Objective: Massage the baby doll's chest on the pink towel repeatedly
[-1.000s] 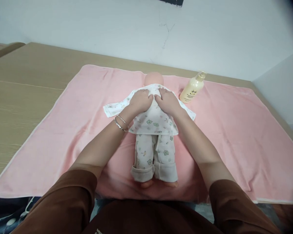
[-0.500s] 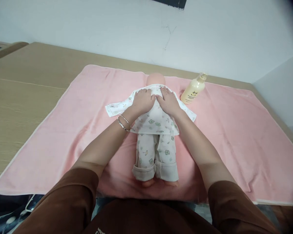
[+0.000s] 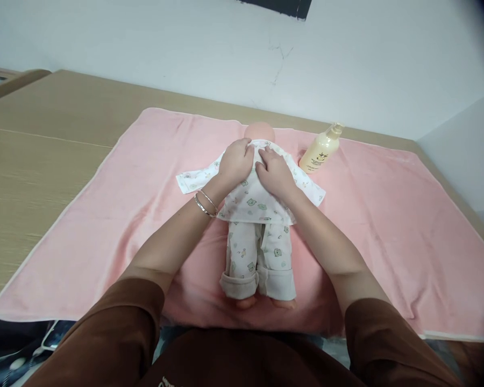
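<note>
Resting left fingers (image 3: 239, 145) and right fingers (image 3: 270, 153), loosely extended, gripping nothing, on baby doll's (image 3: 260, 131) shirt (image 3: 256, 209); best pressed lightly, evenly.

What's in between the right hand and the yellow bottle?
In the head view, part of the printed white shirt shows beside the right hand, then a sliver of pink blanket before the yellow pump bottle.
</note>
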`<state>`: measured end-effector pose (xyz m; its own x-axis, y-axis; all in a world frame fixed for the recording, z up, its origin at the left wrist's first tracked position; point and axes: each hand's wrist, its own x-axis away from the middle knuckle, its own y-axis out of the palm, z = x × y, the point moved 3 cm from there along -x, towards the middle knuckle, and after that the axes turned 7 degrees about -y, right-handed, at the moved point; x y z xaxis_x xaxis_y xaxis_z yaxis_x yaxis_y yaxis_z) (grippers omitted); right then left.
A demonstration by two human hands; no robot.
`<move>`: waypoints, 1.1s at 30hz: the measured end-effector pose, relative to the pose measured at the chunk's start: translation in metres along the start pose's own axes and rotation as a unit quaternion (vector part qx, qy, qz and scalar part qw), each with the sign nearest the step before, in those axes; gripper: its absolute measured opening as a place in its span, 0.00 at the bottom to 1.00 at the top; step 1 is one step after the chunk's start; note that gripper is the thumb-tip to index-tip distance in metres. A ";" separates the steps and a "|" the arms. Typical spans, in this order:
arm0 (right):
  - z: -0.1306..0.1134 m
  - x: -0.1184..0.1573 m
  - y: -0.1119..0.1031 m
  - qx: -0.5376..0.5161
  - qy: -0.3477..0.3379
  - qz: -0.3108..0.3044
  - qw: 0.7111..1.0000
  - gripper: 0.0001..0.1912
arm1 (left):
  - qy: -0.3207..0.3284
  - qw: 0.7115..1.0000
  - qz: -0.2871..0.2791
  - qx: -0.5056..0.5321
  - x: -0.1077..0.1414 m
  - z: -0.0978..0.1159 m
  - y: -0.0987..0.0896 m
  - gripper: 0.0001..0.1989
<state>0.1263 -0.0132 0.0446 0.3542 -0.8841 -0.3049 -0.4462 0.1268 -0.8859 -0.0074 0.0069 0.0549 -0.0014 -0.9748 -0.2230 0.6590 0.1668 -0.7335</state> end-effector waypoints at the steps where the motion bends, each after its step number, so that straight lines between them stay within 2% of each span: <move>1: -0.002 0.001 -0.003 -0.002 0.001 0.007 1.000 0.27 | 0.000 1.000 0.001 0.002 0.000 0.000 0.000 0.25; 5: -0.012 0.007 -0.015 0.046 -0.001 0.079 0.996 0.29 | 0.008 1.000 0.009 0.011 0.000 0.001 -0.001 0.24; 10: -0.012 0.005 -0.003 0.064 -0.045 -0.003 0.997 0.28 | -0.002 1.000 0.012 0.025 -0.001 -0.001 0.003 0.23; 11: -0.011 0.004 -0.002 0.056 -0.046 0.004 0.997 0.28 | 0.000 0.999 0.014 0.030 -0.001 -0.002 0.003 0.22; 15: -0.003 0.002 -0.004 0.030 -0.024 0.098 0.994 0.31 | 0.047 0.995 0.042 0.073 -0.001 -0.003 0.005 0.20; 16: -0.002 0.001 -0.003 0.027 -0.021 0.097 0.995 0.32 | 0.061 0.993 0.051 0.088 -0.001 -0.004 0.005 0.22; 20: -0.001 -0.002 0.003 0.003 -0.044 0.020 0.999 0.30 | 0.080 0.987 0.071 0.122 0.000 -0.006 0.005 0.27; 25: 0.002 -0.001 0.000 -0.007 -0.018 0.090 0.996 0.30 | 0.075 0.986 0.066 0.131 0.001 -0.006 0.004 0.29; 30: 0.001 -0.002 0.006 0.006 -0.058 0.024 0.998 0.28 | 0.042 0.989 0.064 0.127 -0.001 -0.011 0.009 0.27; 33: 0.009 -0.003 -0.012 -0.049 -0.034 0.051 0.997 0.26 | 0.025 0.996 0.034 0.080 0.002 -0.011 0.017 0.28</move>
<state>0.1374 -0.0080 0.0531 0.3561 -0.8355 -0.4184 -0.5601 0.1676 -0.8113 -0.0040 0.0098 0.0351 0.0126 -0.9525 -0.3042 0.7696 0.2034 -0.6052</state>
